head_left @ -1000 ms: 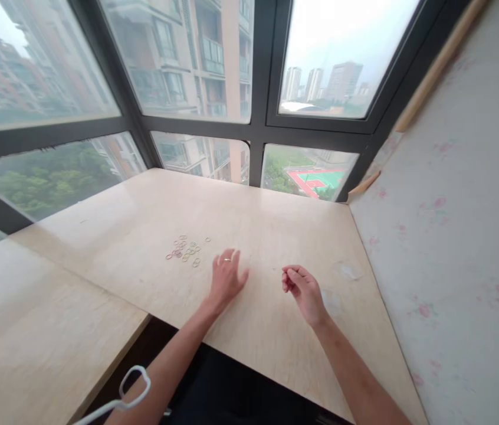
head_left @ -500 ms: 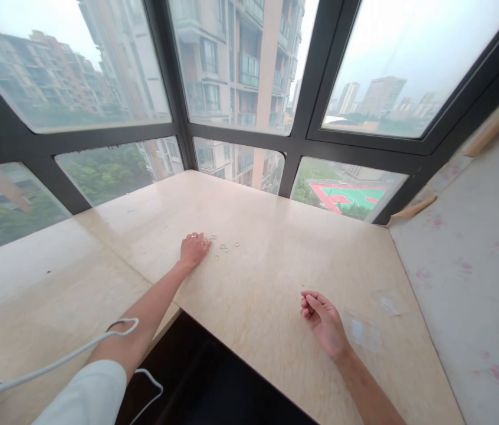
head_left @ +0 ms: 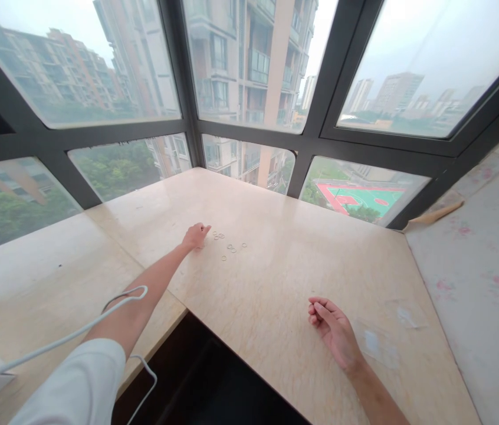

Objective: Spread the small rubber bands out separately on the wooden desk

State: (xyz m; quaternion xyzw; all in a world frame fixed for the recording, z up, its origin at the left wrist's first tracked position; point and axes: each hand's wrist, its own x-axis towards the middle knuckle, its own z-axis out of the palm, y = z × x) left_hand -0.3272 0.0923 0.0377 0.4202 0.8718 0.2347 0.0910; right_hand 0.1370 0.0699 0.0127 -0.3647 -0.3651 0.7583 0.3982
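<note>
I am reaching my left hand far across the worktop to the near edge of a scatter of small rings (thin loops, possibly rubber bands; too small to identify). The fingers are lying drawn together and pointing toward the rings, their tips just beside the nearest loop. I cannot tell whether they are pinching one, because the hand is hiding its own underside.

My right hand is resting on the worktop near the front edge, well apart from the rings, palm turned up, fingers loosely curled and holding nothing.

Hazards, as I am judging them:
- The arm is nearly fully extended, so fine control is reduced; a sweep of the fingertips could be scattering the rings further.
- The loops are lying flat on a smooth surface; the fingers could be sliding over them instead of lifting.
- A white cable is hanging across my forearm and could be snagging on it.
</note>
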